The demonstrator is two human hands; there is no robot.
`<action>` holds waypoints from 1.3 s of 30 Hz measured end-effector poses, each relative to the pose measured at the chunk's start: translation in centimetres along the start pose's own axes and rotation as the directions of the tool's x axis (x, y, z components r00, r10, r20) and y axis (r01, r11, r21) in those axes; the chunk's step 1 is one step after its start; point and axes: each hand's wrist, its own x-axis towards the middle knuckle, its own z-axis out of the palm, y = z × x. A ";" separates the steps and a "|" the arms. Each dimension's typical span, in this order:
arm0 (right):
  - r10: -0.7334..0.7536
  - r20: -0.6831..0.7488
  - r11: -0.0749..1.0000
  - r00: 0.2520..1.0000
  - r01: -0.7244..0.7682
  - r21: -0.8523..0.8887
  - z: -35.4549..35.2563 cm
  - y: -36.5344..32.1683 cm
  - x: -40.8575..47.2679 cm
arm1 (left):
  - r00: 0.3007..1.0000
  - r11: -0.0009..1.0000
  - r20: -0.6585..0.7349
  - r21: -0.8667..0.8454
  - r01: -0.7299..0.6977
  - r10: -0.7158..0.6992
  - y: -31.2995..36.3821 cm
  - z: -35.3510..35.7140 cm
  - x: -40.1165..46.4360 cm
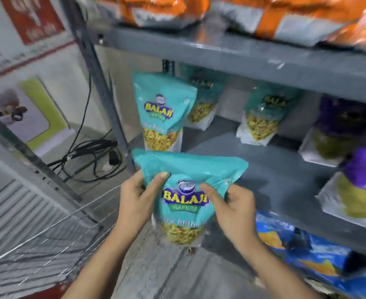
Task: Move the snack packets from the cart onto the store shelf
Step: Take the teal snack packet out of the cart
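I hold a teal Balaji Wafers snack packet (186,197) upright in both hands, just in front of the grey middle shelf (281,180). My left hand (137,197) grips its left side with the thumb on the front. My right hand (233,209) grips its right side. Three more teal packets stand on that shelf: one at the front left (162,111), one behind it (203,104), one further right (264,117). The wire cart (48,238) is at the lower left, and I see no packets in its visible part.
Purple packets (350,152) stand at the shelf's right end. Orange bags (264,11) fill the shelf above, blue bags (303,244) the one below. A slotted metal upright (104,87) frames the shelf's left side. Black cables (87,152) lie on the floor behind it.
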 end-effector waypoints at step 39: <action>0.433 0.146 0.899 0.890 -0.412 -0.151 -11.1 10.8 13.2 | 0.839 0.972 0.492 0.087 0.218 -0.232 -11.5 14.4 11.6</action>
